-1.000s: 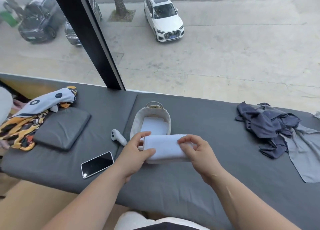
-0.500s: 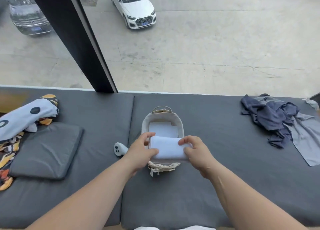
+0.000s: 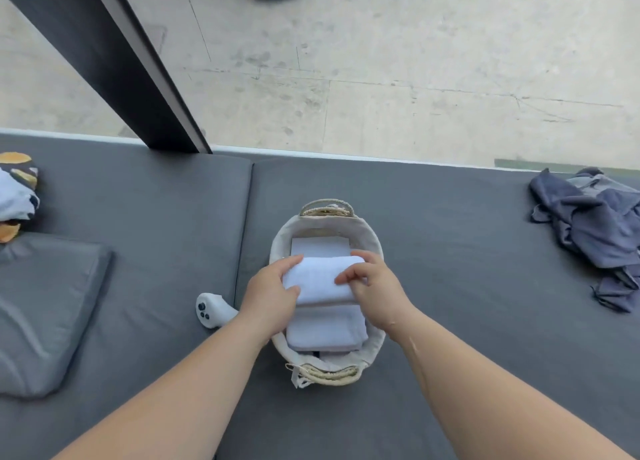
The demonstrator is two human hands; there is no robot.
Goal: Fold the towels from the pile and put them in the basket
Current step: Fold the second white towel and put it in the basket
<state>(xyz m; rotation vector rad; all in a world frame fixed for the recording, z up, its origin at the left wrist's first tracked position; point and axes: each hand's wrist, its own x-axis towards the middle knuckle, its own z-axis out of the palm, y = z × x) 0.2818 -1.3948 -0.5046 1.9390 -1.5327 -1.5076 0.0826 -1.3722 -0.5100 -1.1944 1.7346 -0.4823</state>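
A folded white towel (image 3: 320, 279) lies across the middle of the oval cloth-lined basket (image 3: 375, 241). My left hand (image 3: 273, 293) grips its left end, thumb on top. My right hand (image 3: 374, 286) grips its right end, fingers curled over the top. Under it in the basket lie another folded white towel (image 3: 325, 331) at the near end and a white one (image 3: 320, 246) at the far end. The pile of dark blue and grey towels (image 3: 595, 231) lies on the mattress at the far right.
A white controller (image 3: 209, 309) lies just left of the basket. A grey cushion (image 3: 45, 307) and a patterned cloth (image 3: 15, 192) sit at the left. The grey mattress (image 3: 467, 286) ends at a window with a dark post (image 3: 114, 61).
Both hands have carried the folded white towel forward from in front of the basket and down into it. The view has tilted downward.
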